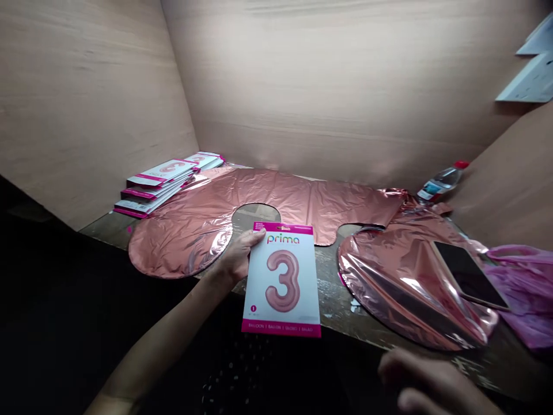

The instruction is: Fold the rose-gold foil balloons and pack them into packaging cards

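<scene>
While gripped at its top left corner by left hand, card hangs face-up over near edge of table, lower half past the edge, above the dark area below. Thumb on top, fingers curled under: pinched shut on card, prob. so printed "3" and "prima" header stay readable and flat. Held upright to the viewer, not laid down; touching table or not, can't tell.

Right hand low at bottom right, blurred, near table's front edge, apart from card. Knuckles up, fingers loosely bent, seemingly holding nothing, but too blurred to say open or closed.

Spread across table's middle, from left side to right: foil balloon, rose-gold, deflated, laid flat — likely a big "3" matching the card, w/ cut-outs showing bare table. Right lobe crumpled, shiny, near front right edge.

Phone resting screen-up on right lobe, dark screen, tilted w/ the foil beneath.

Stack of cards at back left corner, fanned slightly, same pink trim; second small stack just behind. Kept clear of the foil, though touching its edge.

Bottle lying on its side at back right, red cap, against the wall panel. Pink bag bunched at far right edge, beside phone.
</scene>
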`<state>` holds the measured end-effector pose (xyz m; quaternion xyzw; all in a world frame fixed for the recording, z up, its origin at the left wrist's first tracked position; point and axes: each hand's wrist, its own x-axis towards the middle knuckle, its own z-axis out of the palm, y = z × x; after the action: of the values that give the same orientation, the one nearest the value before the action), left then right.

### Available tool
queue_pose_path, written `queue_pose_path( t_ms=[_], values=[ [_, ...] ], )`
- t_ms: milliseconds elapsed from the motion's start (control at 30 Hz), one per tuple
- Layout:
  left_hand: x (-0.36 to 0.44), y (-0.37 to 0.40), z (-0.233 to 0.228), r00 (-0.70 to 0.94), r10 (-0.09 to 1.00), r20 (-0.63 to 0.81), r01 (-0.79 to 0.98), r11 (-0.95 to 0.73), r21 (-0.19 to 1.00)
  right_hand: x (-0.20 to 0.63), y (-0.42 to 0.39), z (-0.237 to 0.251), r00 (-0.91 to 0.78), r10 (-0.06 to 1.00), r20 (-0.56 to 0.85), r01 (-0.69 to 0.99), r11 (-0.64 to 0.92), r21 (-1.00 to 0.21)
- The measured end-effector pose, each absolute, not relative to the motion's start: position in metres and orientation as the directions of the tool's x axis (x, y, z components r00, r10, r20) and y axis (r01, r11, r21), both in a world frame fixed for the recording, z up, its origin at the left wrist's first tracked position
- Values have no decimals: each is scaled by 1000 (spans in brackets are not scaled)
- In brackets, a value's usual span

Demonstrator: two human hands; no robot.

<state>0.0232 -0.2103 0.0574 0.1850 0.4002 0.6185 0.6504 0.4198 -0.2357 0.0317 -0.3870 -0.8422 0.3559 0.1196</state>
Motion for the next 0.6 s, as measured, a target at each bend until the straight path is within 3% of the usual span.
queue_pose_path(
  t_ms=[33, 100, 200, 367, 600],
  values=[
    [30, -214, 59, -62, 958, -280, -649, 174, 741, 407, -226, 45, -663, 746, -57, 541, 426, -725],
    [42, -222, 63, -19, 962, -274, -634, 200, 747, 370, -202, 76, -512, 842, 169, 502, 453, -737],
    [55, -236, 70, 50, 962, -267, -601, 243, 762, 305, -166, 111, -494, 794, 354, 418, 575, -704],
    [57, -253, 75, 81, 964, -255, -556, 256, 791, 245, -140, 116, -773, 632, 44, 247, 364, -898],
    [58, -243, 73, 38, 969, -244, -469, 233, 852, 238, -138, 94, -797, 604, -8, 214, 270, -939]
  ],
)
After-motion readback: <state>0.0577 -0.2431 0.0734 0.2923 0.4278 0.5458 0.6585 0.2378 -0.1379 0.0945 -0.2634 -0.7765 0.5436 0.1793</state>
